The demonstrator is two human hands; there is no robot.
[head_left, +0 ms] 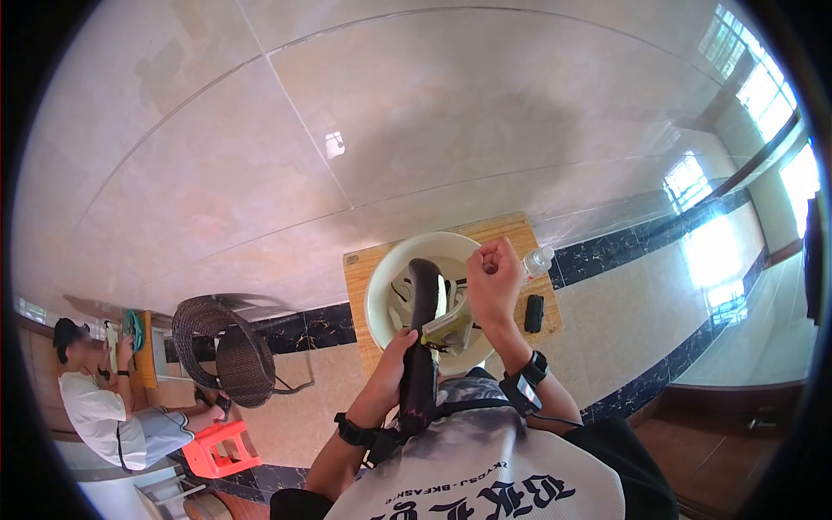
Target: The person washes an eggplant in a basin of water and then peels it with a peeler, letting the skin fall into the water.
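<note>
My left hand [400, 360] is wrapped round a long, dark, curved eggplant [424, 290], which reaches from my shirt out over a cream basin [374, 295]. A pale strip shows along the eggplant's right edge. Beside it, near my left fingertips, is a pale green and whitish piece [446, 334] whose kind I cannot make out. My right hand [494, 276] is curled closed above the basin's right rim, apart from the eggplant. What it holds, if anything, is hidden. Dark strips and pale pieces lie in the basin.
The basin stands on a wooden table [360, 269] against a tiled wall. A clear bottle [537, 260] and a black case-like item [534, 314] are at its right. To the left are a wicker chair [244, 368], a red stool [221, 451] and another seated person [100, 407].
</note>
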